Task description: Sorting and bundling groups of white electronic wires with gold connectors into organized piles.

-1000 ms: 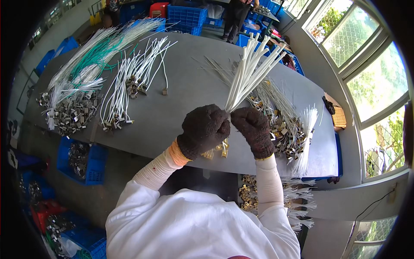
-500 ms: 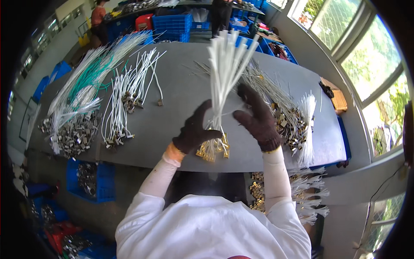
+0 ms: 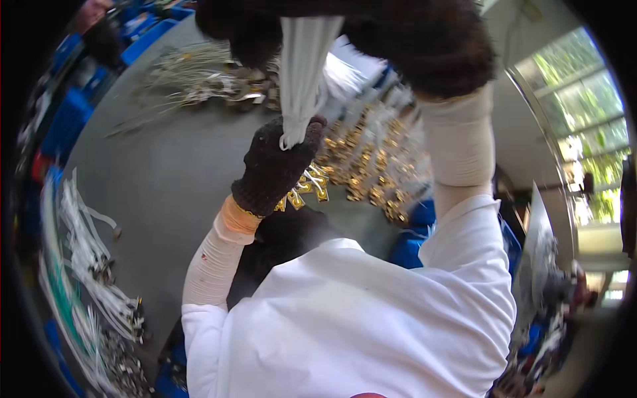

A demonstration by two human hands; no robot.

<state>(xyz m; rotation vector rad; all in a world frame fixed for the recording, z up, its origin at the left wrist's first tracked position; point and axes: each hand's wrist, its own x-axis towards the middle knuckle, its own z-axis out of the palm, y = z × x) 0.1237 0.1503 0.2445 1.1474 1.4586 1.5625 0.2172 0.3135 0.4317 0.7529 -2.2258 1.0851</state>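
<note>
Up has come the right hand (image 3: 411, 41), clamped (left hand (image 3: 275, 164) too) on white strands (image 3: 304, 73).

L hand (image 3: 282, 162) clenched – low, R hand (image 3: 421, 46) raised

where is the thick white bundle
In the head view, the thick white bundle is top centre, right hand at its upper part, left hand at its lower end.

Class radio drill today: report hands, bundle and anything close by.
Left hand closed on white bundle, lower end. Right hand at upper part, blurred. Gold pieces beside left hand.
</note>
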